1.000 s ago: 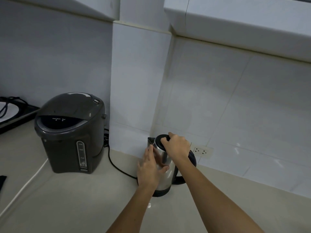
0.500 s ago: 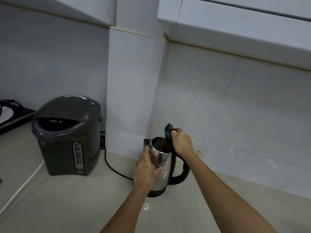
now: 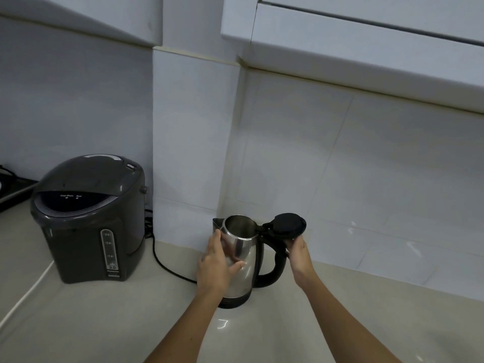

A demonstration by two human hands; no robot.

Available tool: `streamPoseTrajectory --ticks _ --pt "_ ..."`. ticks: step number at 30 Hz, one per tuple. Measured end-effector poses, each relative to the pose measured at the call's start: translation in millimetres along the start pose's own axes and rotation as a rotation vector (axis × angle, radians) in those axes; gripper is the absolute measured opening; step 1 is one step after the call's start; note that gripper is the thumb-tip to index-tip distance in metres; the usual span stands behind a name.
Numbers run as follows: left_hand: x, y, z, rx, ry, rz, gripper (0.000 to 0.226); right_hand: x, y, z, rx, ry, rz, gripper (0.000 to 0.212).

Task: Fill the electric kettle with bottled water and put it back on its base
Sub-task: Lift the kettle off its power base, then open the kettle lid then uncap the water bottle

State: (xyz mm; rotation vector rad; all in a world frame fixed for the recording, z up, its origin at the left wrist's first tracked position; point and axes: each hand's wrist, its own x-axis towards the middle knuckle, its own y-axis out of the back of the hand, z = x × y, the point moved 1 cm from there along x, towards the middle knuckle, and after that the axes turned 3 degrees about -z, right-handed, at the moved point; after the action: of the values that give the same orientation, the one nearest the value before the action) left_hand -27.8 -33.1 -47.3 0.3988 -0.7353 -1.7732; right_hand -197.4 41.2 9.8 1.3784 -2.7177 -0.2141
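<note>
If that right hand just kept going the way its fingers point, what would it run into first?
Probably the kettle's open lid. The right hand sits just under it, beside the black handle, fingers pointing up and away toward the tiled wall. Depth is unclear, so it might already touch the lid.

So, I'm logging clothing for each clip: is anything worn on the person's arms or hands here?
Nothing shows. Both forearms are bare to the bottom of the picture, with no sleeves in view. The left hand and right hand have no gloves, and no watch, bracelet or ring is visible.

Left hand (image 3: 218, 263) flat, fingers spread; right hand (image 3: 298, 251) loosely cupped, forearms extended.
</note>
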Motion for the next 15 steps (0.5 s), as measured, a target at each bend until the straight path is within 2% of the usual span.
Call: streamPoseTrajectory --ticks 3,5,8,11,15 --pt "-0.5 1.2 0.0 0.013 -0.015 0.002 0.108 -4.5 -1.6 1.5 0.115 -0.013 -0.027 0.037" --pt "-1.7 1.8 -0.7 0.028 -0.023 0.001 0.107 -8.5 -1.4 11.9 0.099 -0.028 -0.032 0.039" --pt "-1.7 1.8 -2.0 0.038 -0.034 0.006 0.108 -12.9 -1.7 33.3 -0.117 -0.003 -0.028 0.027" --pt "-2.5 0.4 -3.5 0.019 -0.041 0.009 0.108 -8.8 -1.6 42.0 -0.348 -0.012 0.014 0.034" --pt "-2.7 0.0 -5.1 0.016 -0.027 -0.002 0.108 -0.3 -7.0 35.9 -0.501 -0.048 0.069 0.029"
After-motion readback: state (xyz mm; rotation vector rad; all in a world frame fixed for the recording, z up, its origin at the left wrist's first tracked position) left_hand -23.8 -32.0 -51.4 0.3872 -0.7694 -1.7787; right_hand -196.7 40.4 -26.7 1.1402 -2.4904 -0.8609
